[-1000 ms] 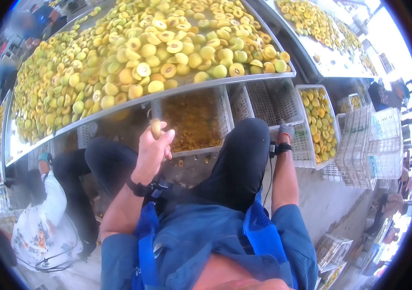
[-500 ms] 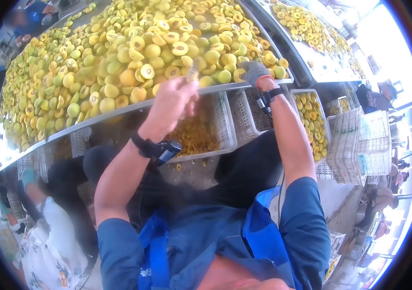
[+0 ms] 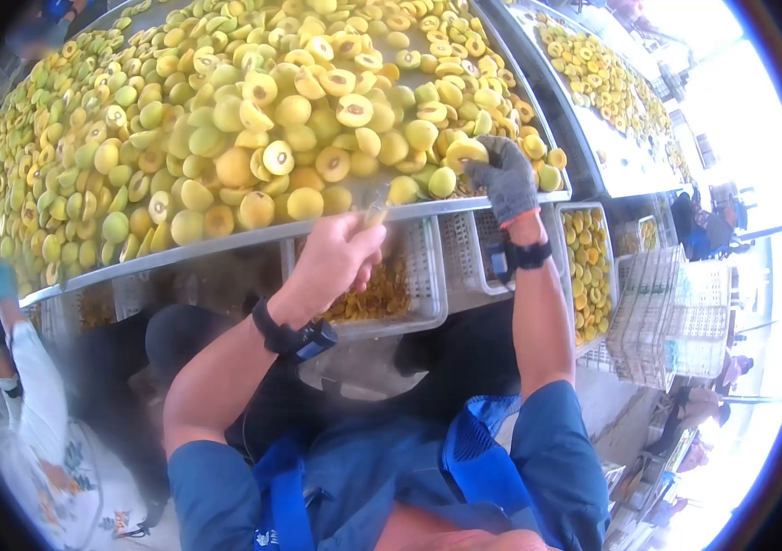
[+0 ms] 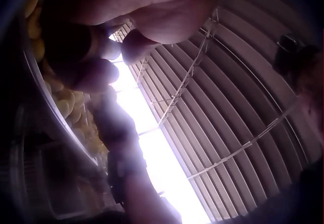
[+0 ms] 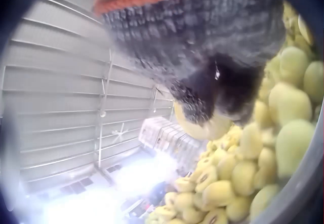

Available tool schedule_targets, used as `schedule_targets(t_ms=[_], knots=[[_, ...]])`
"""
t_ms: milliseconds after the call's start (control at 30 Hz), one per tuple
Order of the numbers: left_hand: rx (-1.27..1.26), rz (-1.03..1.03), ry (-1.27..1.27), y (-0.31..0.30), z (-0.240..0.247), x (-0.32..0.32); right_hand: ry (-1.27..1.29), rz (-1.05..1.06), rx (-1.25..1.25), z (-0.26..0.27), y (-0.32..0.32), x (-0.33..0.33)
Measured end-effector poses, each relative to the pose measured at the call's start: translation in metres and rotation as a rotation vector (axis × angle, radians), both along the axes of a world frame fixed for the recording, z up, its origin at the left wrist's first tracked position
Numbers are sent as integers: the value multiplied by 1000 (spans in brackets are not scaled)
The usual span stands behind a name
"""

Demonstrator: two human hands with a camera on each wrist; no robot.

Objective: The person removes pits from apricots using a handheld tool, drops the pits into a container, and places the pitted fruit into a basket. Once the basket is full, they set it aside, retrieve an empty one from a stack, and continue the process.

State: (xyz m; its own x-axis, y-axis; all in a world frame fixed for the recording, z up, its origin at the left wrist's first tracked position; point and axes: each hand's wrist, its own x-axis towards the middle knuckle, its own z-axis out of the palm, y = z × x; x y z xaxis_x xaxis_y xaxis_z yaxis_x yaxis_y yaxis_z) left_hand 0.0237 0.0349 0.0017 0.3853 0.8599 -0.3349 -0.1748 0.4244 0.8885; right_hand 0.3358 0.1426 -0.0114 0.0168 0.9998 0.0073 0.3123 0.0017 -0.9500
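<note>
My bare left hand (image 3: 331, 262) pinches a small tool with a pale handle (image 3: 375, 217) and a thin shiny tip, just in front of the table's metal rim. In the left wrist view its fingers (image 4: 167, 19) curl close to the lens, and the tool is mostly hidden. My right hand (image 3: 510, 184), in a grey knitted glove with an orange cuff, is over the table's front edge. Its fingertips hold a yellow peach half (image 3: 466, 152), also seen in the right wrist view below the gloved fingers (image 5: 195, 107). Halved peaches (image 3: 290, 112) are heaped around it, several showing brown centres.
Under the table edge (image 3: 225, 244) stands a white crate (image 3: 427, 317) with brownish-yellow scraps. Right of it are another crate (image 3: 464, 266) and one full of fruit (image 3: 585, 266). Stacked white crates (image 3: 675, 317) stand farther right. A person in a white patterned garment (image 3: 60, 459) sits on the left.
The right hand has risen from beside the knee to the heap and taken a peach half. The left hand, still holding the tool, has moved up and right towards the table edge.
</note>
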Motion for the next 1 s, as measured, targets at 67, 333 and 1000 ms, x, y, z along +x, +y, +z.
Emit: schedule_targets(t_ms=[67,333,1000], knots=[[76,8,-1,0,3,1,229,93,93,16,-22,-40],[407,121,167,-6,2,9,796,220,-191,17,-49,-101],[888,266,511,2,-15,-3,552,451,54,6,-34,-104]])
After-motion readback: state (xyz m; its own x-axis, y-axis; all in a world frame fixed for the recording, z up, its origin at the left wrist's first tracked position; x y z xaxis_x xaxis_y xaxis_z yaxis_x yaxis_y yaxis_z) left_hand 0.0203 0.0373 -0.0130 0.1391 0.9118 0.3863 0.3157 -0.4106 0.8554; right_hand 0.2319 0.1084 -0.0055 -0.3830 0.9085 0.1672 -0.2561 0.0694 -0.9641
